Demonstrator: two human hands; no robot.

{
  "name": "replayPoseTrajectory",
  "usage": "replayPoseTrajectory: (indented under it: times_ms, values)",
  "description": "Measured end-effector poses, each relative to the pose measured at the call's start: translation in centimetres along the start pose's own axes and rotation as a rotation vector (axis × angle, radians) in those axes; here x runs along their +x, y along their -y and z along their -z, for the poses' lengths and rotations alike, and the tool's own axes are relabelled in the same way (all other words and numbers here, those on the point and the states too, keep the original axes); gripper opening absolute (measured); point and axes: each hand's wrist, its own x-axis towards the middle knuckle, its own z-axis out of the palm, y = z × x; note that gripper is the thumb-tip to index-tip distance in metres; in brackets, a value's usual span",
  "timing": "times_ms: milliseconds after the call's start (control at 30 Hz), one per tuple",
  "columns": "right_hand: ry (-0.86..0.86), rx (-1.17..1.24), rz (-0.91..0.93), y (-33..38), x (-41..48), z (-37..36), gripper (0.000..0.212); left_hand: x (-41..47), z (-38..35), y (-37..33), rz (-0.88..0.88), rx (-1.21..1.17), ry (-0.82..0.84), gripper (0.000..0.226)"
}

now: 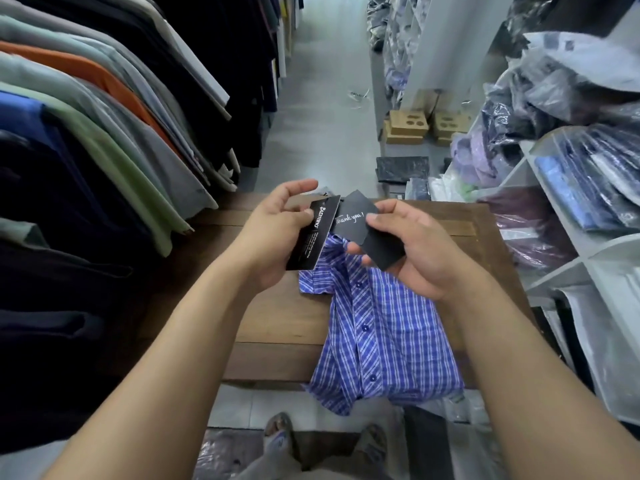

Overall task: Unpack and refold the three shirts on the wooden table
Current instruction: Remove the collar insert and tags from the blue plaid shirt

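Observation:
A blue checked shirt (381, 327) lies buttoned and face up on the wooden table (277, 317), its hem hanging over the near edge. Above its collar, my left hand (273, 233) pinches a long black brand tag (313, 233) between thumb and fingers. My right hand (412, 247) grips a black card (356, 220) that reads "thank you". Both hands hover above the shirt, close together. Only this one shirt shows on the table.
A rack of hanging shirts (104, 133) crowds the left side. White shelves (571, 209) with bagged garments stand on the right. Cardboard boxes (407, 128) and dark packets (401, 169) sit on the floor beyond the table. My sandalled feet (280, 434) are below the near edge.

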Motion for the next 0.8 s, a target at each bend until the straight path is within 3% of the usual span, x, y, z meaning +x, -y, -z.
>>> replayPoseTrajectory:
  times_ms: [200,300,467,533,633,800]
  values:
    - [0.036,-0.033,-0.003,0.0,0.0,1.1,0.008,-0.1,-0.2,0.9,-0.177,0.332,-0.025,0.046]
    - [0.043,-0.07,0.008,-0.3,0.3,1.2,0.016,-0.5,-0.9,0.9,-0.211,0.391,0.039,0.03]
    - [-0.008,-0.081,0.051,-0.6,0.8,1.2,0.023,-0.3,-1.6,1.8,-0.031,0.11,0.013,0.047]
    - [-0.007,-0.092,0.062,-0.6,0.9,1.2,0.026,-0.1,-1.6,2.0,-0.053,0.163,-0.006,0.054]
    - [0.013,-0.06,0.073,-0.7,0.9,1.1,0.034,-0.2,-1.5,2.1,-0.165,0.229,-0.021,0.047]
    - [-0.025,-0.068,0.057,-1.1,1.2,1.9,0.02,0.3,-1.4,1.2,0.063,0.028,-0.044,0.038]
